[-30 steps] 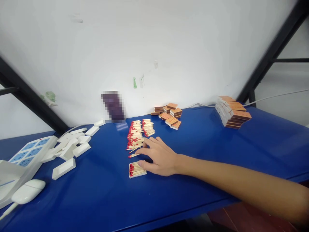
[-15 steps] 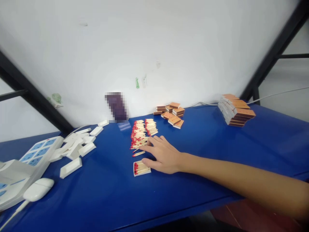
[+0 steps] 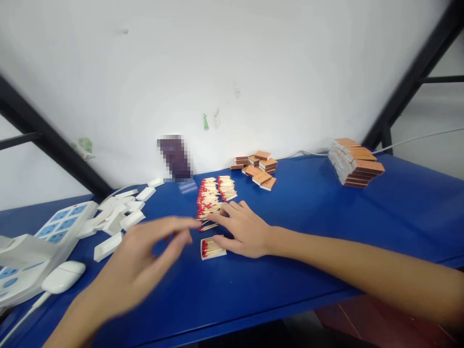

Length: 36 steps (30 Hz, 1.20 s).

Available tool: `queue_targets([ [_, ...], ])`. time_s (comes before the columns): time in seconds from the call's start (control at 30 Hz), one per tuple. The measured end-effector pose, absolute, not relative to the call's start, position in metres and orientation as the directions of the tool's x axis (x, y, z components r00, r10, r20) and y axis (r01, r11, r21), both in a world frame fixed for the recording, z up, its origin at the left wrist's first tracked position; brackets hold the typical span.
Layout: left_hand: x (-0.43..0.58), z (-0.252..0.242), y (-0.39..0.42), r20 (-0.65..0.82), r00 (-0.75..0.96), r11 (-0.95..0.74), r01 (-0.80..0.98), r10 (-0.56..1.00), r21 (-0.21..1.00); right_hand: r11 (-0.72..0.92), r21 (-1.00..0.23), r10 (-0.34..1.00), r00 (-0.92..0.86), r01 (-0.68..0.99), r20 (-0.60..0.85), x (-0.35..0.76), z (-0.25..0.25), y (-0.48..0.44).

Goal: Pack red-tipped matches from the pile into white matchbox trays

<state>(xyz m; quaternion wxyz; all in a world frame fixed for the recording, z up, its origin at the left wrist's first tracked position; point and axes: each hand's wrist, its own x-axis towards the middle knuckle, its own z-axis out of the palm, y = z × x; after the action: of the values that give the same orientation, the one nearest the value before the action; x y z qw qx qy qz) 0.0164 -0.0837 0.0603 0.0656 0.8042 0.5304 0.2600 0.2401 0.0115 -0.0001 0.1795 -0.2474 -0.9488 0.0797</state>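
Observation:
My right hand [image 3: 243,230] lies flat on the blue table [image 3: 308,261], fingers spread. Its fingertips touch loose red-tipped matches [image 3: 213,195] and its thumb rests beside a small white tray filled with matches [image 3: 212,248]. My left hand [image 3: 145,263] hovers in from the lower left, blurred by motion, fingers stretched out and empty, its tips close to the tray. A pile of red-tipped matches lies just beyond my right hand's fingers.
Empty white inner trays [image 3: 118,220] are scattered at the left, next to a white power strip [image 3: 43,237] and a white charger [image 3: 63,277]. Orange matchboxes [image 3: 258,169] lie near the wall; a taller stack [image 3: 357,162] stands at the right. Black frame bars cross both sides.
My left hand has come into view from the lower left, reaching toward the filled tray. My right hand has stayed in place on the matches.

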Motion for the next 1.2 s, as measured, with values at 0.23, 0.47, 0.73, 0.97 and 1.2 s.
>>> queue_targets([
  [0.23,-0.013,0.023,0.009,0.371,0.259,-0.364,0.898,0.892,0.246,0.861,-0.255,0.502,-0.818,0.44,0.282,0.241,-0.001,0.011],
  [0.47,-0.016,0.002,-0.003,0.381,0.28,-0.38,0.899,0.881,0.219,0.834,-0.259,0.549,-0.781,0.488,0.297,0.239,-0.003,0.011],
  [0.73,0.003,0.008,-0.015,0.274,0.346,-0.431,0.824,0.897,0.369,0.813,-0.267,0.582,-0.745,0.518,0.327,0.238,-0.006,0.012],
  [0.97,0.004,0.004,-0.013,0.197,0.371,-0.419,0.822,0.908,0.384,0.808,-0.289,0.586,-0.748,0.513,0.313,0.238,-0.003,0.011],
  [1.2,0.002,0.003,-0.012,0.17,0.375,-0.411,0.821,0.912,0.397,0.808,-0.294,0.585,-0.752,0.51,0.303,0.238,-0.001,0.011],
])
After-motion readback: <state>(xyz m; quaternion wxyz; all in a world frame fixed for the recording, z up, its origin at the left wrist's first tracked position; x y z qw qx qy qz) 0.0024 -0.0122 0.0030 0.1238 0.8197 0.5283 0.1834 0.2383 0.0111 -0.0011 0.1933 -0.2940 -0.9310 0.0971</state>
